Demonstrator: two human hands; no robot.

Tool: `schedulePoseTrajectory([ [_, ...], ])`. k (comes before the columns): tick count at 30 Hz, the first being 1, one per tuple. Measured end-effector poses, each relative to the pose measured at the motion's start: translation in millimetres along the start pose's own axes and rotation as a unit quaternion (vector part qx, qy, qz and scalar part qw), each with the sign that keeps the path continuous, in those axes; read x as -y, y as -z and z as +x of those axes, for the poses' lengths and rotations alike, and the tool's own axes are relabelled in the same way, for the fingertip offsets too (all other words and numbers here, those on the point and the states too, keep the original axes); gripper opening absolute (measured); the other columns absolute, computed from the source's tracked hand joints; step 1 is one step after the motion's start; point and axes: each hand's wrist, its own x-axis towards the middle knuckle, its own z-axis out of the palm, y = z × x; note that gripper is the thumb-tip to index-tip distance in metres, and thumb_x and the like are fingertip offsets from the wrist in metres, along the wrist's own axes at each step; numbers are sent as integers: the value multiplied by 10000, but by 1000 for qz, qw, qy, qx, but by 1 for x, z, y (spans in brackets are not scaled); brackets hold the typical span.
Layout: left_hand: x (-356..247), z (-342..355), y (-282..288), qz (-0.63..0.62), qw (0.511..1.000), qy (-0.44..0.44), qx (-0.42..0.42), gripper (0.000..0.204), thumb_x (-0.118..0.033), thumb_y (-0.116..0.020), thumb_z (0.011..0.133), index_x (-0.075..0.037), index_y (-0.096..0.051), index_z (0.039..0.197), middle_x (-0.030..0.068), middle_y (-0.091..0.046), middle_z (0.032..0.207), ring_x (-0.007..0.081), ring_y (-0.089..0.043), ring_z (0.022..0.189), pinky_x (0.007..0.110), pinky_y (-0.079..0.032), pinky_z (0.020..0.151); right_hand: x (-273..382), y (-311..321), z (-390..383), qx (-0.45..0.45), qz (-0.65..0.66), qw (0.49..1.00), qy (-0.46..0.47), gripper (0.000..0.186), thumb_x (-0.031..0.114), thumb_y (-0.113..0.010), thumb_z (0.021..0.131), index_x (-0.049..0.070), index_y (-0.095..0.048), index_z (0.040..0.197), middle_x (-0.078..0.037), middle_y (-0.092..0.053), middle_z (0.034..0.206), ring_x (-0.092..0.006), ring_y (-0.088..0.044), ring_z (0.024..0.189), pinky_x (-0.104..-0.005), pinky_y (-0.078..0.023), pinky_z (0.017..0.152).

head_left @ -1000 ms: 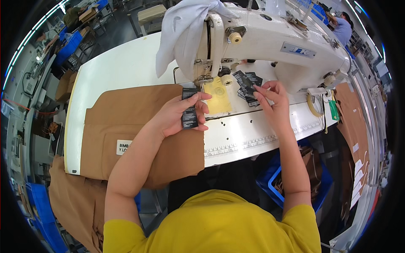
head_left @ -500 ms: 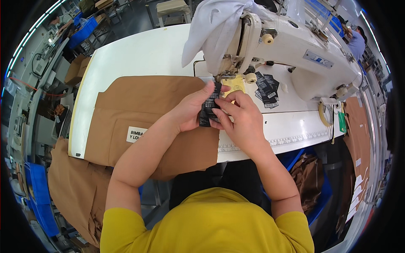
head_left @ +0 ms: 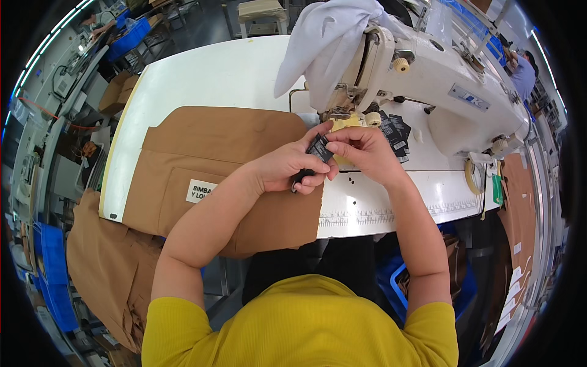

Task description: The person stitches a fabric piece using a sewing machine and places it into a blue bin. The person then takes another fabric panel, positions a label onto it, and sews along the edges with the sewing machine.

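Note:
My left hand (head_left: 292, 164) grips black care labels (head_left: 319, 148) with pale print, its fingers curled round them and the lower end poking out below. At their upper right edge my right hand (head_left: 368, 154) pinches with thumb and forefinger; how many labels it has hold of I cannot tell. Both hands are just in front of the sewing machine (head_left: 428, 73) and its needle area, close together. Under my left forearm a brown fabric panel (head_left: 232, 137) lies flat, with a white printed patch (head_left: 199, 191) on it. More black labels (head_left: 396, 136) lie fanned on the machine bed.
A white cloth (head_left: 330, 43) drapes over the machine head. A roll of tape (head_left: 471, 177) and a green object (head_left: 496, 189) are at the right table edge. Brown fabric (head_left: 116, 263) hangs at the left, and a blue bin (head_left: 391, 278) stands below right.
The labels, which hung long and upright between both hands, are now bunched and tilted in my left hand. My right hand has moved up and right to their upper edge.

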Motion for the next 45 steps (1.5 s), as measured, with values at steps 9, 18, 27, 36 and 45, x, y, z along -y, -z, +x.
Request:
schedulePoseTrajectory([
  [9,-6,-2,-3,90,996,3,-1,855,48,-548,859,-206,-120,1554,147,-586,944,93,-478,562,227,-371,458,-5,-5,-3,20,53,998,5,83,42,-680,911,-38,-686,933,-27,-676,771,-57,-599,651,-202,-475,610],
  [18,-27,-16,15,477,859,-44,-182,188,-150,-650,920,-7,-659,1042,30,-652,920,82,-574,832,251,-459,756,-10,-5,-6,-73,-59,996,-4,147,111,-748,860,-10,-673,823,44,-540,630,-36,-439,581,-217,-380,538],
  [27,-24,-21,18,543,798,-133,-227,238,-54,-732,806,11,-658,1023,24,-603,816,101,-528,757,263,-448,702,-13,-9,-9,-77,-146,986,22,171,114,-766,825,-24,-667,835,-54,-610,644,-104,-530,575,-262,-441,549],
  [36,-25,-21,12,549,788,-118,-251,140,-44,-710,819,1,-652,938,-17,-511,700,75,-452,649,261,-381,583,-14,-9,-9,-77,-148,986,14,164,114,-755,832,-19,-668,869,-42,-606,632,-106,-527,566,-265,-442,546],
  [45,-22,-18,17,586,757,-136,-253,95,-42,-687,836,16,-652,901,34,-555,743,112,-471,663,278,-398,606,-12,-10,-10,-81,-149,985,14,174,119,-735,854,0,-700,976,-46,-614,653,-108,-539,574,-266,-448,559],
])
